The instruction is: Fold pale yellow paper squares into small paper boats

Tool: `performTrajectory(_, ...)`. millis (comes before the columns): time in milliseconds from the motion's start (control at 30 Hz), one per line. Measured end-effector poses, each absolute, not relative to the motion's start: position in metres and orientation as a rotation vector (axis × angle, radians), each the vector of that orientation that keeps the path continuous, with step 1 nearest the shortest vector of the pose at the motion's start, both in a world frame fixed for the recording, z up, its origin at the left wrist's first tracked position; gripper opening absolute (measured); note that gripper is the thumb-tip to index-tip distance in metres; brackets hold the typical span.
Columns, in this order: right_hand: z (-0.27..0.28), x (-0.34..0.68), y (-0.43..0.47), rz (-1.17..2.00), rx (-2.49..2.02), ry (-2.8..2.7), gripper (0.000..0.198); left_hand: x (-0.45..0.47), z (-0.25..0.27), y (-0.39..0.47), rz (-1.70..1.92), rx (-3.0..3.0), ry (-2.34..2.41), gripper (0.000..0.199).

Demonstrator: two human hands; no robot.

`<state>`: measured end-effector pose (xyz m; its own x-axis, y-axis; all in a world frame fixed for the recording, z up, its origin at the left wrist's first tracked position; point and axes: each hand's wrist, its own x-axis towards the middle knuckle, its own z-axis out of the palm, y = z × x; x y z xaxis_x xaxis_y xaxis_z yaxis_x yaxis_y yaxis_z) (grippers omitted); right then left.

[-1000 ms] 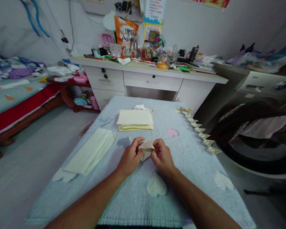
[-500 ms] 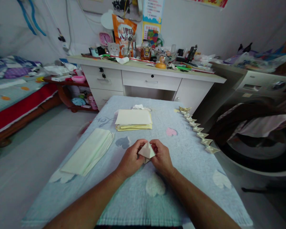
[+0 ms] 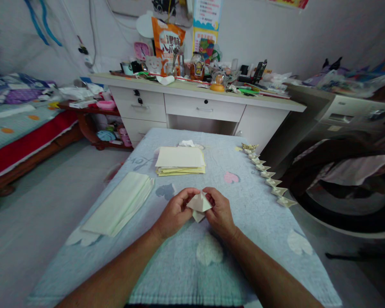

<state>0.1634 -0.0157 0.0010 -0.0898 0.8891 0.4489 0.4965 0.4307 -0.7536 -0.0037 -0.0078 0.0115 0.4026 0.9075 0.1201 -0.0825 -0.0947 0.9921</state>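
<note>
Between my two hands is a small folded piece of cream paper (image 3: 199, 202), with a raised peak on top and a pointed flap below. My left hand (image 3: 176, 212) pinches its left side, and my right hand (image 3: 220, 212) grips its right side. Fingertips of both hands meet the paper near its upper edge; some are hidden behind it. Beyond the hands lies a stack of cream and yellow paper sheets (image 3: 180, 158). Folded paper boats (image 3: 272, 182) stand in a slanting row at the table's right edge, with a patterned one at the far end.
A pale green folded bundle (image 3: 120, 204) lies on the left of the cloth-covered table (image 3: 244, 261). Crumpled white tissue (image 3: 186, 143) sits behind the stack. A cluttered white desk (image 3: 199, 98) stands ahead, a front-loading washing machine (image 3: 346, 115) to the right, a bed (image 3: 22, 128) to the left.
The folded paper has opened slightly wider, and its lower flap shows more. My fingers have shifted a little on it. The camera view has moved very slightly.
</note>
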Motion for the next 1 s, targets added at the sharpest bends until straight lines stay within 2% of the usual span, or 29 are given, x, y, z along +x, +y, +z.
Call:
performTrajectory(200, 0.003, 0.165, -0.014, 0.410, -1.238, -1.765, 0.015, -0.008, 0.018, -0.010, 0.968, 1.308, 0.620, 0.034)
performTrajectory(333, 0.004, 0.166, -0.016, 0.274, -1.175, -1.924, 0.010, -0.004, 0.015, -0.007, 0.983, 1.151, 0.774, 0.033)
performTrajectory(700, 0.008, 0.160, -0.019, 0.252, -1.161, -1.954, 0.013, 0.001, 0.012, -0.001, 0.971, 1.025, 0.924, 0.023)
performTrajectory(1000, 0.011, 0.159, -0.020, 0.280, -1.118, -1.879, 0.004, 0.000, 0.009, 0.001, 0.967, 1.030, 0.892, 0.021)
